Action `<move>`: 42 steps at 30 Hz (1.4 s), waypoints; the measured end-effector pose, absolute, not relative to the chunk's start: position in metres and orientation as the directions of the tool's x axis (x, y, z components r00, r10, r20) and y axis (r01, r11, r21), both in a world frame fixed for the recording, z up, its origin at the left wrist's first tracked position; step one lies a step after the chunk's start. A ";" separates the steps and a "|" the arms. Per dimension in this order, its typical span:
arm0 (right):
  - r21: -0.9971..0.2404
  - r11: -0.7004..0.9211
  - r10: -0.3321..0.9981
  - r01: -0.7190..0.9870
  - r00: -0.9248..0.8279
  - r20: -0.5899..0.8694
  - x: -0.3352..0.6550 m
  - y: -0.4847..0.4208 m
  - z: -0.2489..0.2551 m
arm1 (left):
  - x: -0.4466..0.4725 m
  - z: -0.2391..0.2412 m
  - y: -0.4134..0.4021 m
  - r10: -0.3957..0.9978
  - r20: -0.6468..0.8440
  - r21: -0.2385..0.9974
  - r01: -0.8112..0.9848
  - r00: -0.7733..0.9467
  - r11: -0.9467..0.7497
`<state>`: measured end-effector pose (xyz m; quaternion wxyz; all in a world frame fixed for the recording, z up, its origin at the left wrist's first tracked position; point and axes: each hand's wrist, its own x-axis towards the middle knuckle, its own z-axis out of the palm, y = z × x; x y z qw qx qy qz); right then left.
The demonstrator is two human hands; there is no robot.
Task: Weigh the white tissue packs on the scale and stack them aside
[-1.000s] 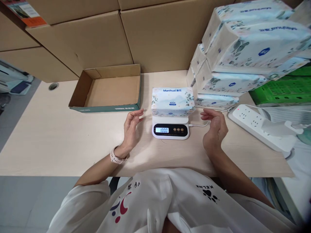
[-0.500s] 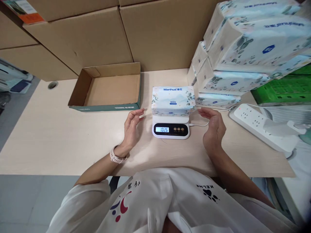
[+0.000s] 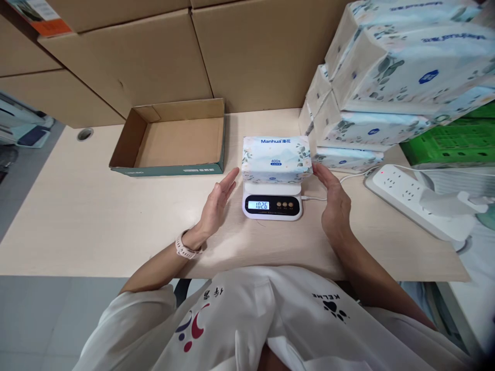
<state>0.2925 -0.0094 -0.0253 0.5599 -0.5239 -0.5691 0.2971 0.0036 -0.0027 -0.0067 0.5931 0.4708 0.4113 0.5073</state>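
A pale blue tissue pack (image 3: 276, 158) printed "Manhua" lies on a small white digital scale (image 3: 272, 202) whose lit display reads 102.6. My left hand (image 3: 216, 206) is stretched out flat with fingers together, its tips just left of the pack and close to it. My right hand (image 3: 333, 200) is open too, fingertips reaching the pack's right end, where they seem to touch it. Neither hand holds anything. A pink watch sits on my left wrist.
An open shallow cardboard tray (image 3: 174, 139) lies at the back left of the beige table (image 3: 88, 216). A stack of several tissue packs (image 3: 379, 87) rises at the back right. A white power strip (image 3: 413, 198) and a green crate (image 3: 452, 141) sit further right. Cardboard boxes (image 3: 162, 56) line the back.
Both hands have moved in towards the pack and straightened out from a curled pose. The scale reading went from 100.0 to 102.6.
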 end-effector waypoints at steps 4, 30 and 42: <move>-0.920 0.271 0.930 0.283 0.170 0.326 0.293 -0.010 -0.025 | 0.004 -0.006 -0.002 0.989 -0.017 0.979 -0.200 0.150 0.048; -0.909 0.288 0.935 0.300 0.117 0.335 0.299 -0.010 -0.031 | 0.006 -0.001 -0.001 0.985 -0.023 0.982 -0.183 0.170 0.054; -0.940 0.250 0.951 0.231 0.122 0.283 0.298 -0.009 -0.028 | 0.005 0.000 0.004 0.983 0.003 0.982 -0.188 0.186 0.032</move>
